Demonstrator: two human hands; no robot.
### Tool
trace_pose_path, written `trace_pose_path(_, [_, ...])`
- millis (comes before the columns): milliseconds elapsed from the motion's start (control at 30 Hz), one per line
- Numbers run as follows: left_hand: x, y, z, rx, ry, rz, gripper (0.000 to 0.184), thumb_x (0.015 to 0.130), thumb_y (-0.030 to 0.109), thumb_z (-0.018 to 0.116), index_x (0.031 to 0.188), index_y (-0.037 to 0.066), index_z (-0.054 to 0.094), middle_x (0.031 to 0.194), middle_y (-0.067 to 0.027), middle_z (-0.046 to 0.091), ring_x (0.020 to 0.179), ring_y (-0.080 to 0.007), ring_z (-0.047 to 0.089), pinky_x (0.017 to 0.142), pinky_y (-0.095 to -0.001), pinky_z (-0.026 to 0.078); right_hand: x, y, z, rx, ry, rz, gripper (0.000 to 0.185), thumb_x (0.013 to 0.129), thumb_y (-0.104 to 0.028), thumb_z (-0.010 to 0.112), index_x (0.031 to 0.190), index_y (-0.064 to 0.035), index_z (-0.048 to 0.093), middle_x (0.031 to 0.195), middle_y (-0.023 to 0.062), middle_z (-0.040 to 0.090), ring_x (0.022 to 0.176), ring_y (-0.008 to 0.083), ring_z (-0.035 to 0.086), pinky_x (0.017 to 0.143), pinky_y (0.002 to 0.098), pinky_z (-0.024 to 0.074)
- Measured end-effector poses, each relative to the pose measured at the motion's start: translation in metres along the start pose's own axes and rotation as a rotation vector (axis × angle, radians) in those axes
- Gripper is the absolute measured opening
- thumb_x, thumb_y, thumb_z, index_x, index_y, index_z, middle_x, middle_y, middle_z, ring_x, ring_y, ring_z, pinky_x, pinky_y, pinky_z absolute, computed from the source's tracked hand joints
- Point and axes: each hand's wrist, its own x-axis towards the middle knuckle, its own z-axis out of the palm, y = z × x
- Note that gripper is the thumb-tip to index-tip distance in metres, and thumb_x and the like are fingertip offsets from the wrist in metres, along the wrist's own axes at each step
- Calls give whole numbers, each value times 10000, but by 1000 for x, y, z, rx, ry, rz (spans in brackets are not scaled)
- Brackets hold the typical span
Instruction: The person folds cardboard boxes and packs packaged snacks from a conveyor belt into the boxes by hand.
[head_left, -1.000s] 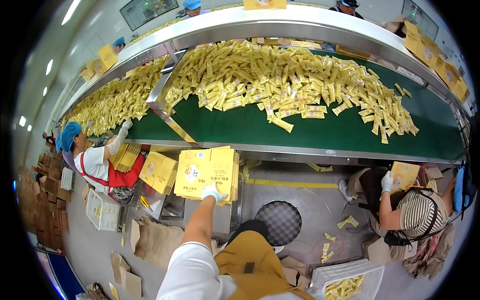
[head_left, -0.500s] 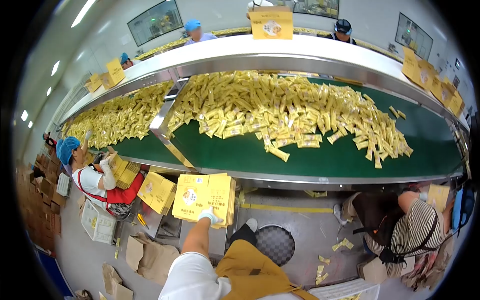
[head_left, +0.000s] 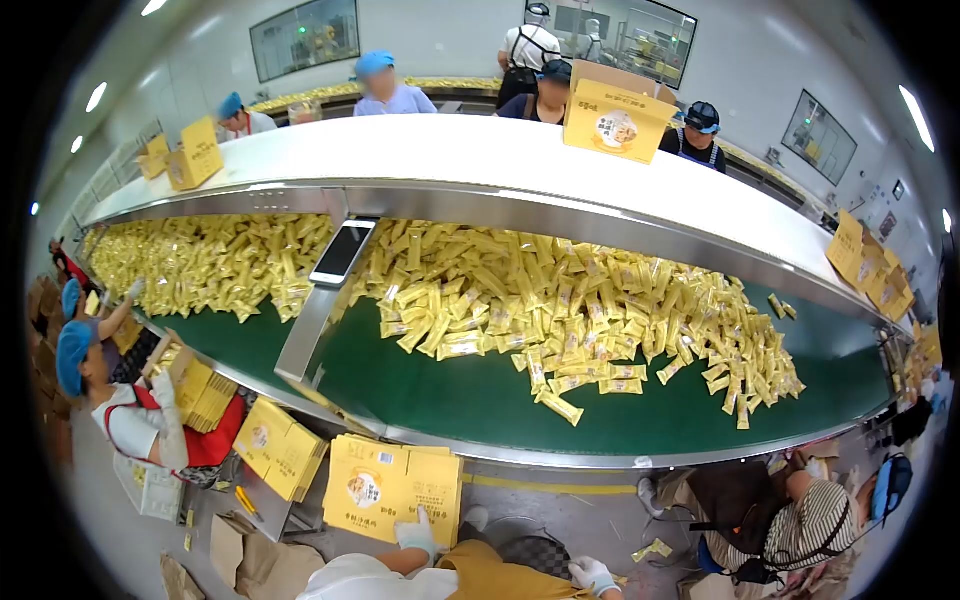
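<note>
My gloved left hand (head_left: 418,532) lies on the near edge of a stack of flat yellow cartons (head_left: 375,480), its fingers stretched over the printed top sheet. The stack stands upright on a surface beside the conveyor. Low in the view, away from the cartons, is my gloved right hand (head_left: 592,574); its fingers look loosely apart and nothing shows in them. Beyond both hands, a heap of small yellow sachets (head_left: 560,310) covers much of the green belt (head_left: 480,400).
A phone (head_left: 343,252) rests on the metal crossbar (head_left: 310,335). Another carton stack (head_left: 278,450) lies left, near a co-worker (head_left: 130,410) in a blue cap. A person in stripes (head_left: 810,520) sits right. An open carton (head_left: 618,115) stands on the white shelf (head_left: 450,150).
The view has tilted upward, so the belt and my carton stack sit lower. My right hand has come into view at the bottom; my left hand stays on the cartons.
</note>
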Motion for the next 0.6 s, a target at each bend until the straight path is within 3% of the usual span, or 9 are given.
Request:
trace_pose_path(67, [4,3,15,-108,103,-36,1176,744,719,706,1600,140,146,1379,-324,506,1279,-437,513,1069,-499,373,4,-30,-10,31,86,21,470,918,-453,608,1172,-72,711,1058,184,731,993,320,703,892,369,535])
trace_pose_path(167, [-6,3,-11,-877,178,-256,724,1012,434,503,1589,144,174,1385,-435,388,1308,-514,410,1099,-520,331,24,-33,-24,55,57,62,471,919,-449,612,1176,-66,705,1078,194,723,1008,334,696,898,373,532])
trace_pose_path(200, [-20,-2,-23,-841,141,-222,670,1034,398,458,1585,133,183,1374,-427,402,1289,-510,427,1105,-526,325,27,-23,-29,34,17,85,470,919,-448,612,1175,-65,705,1086,200,719,1022,341,691,904,376,529])
trace_pose_path(367, [13,2,13,-1087,245,-410,723,993,490,510,1586,213,202,1373,-416,402,1273,-519,433,1075,-563,360,66,9,-73,-422,-195,252,491,953,-467,525,1196,-72,687,1181,221,683,1122,386,633,959,419,502])
trace_pose_path(500, [28,5,37,-861,199,-443,809,941,556,566,1582,225,200,1421,-415,358,1311,-468,440,1051,-490,420,102,33,-95,-652,-233,-119,504,933,-479,542,1186,-67,685,1187,229,672,1135,401,615,959,449,494])
trace_pose_path(533, [16,5,22,-702,149,-419,848,917,586,582,1578,210,208,1433,-412,348,1313,-452,448,1044,-464,433,84,-47,-117,-386,-137,-176,485,926,-463,556,1170,-68,695,1161,232,680,1115,403,626,955,444,497])
trace_pose_path(600, [21,14,32,-614,212,-457,946,848,632,638,1569,183,221,1443,-399,346,1307,-443,463,1026,-428,457,124,-34,-114,-334,-92,-189,423,912,-424,546,1123,-97,713,1094,212,694,1064,411,634,956,438,499])
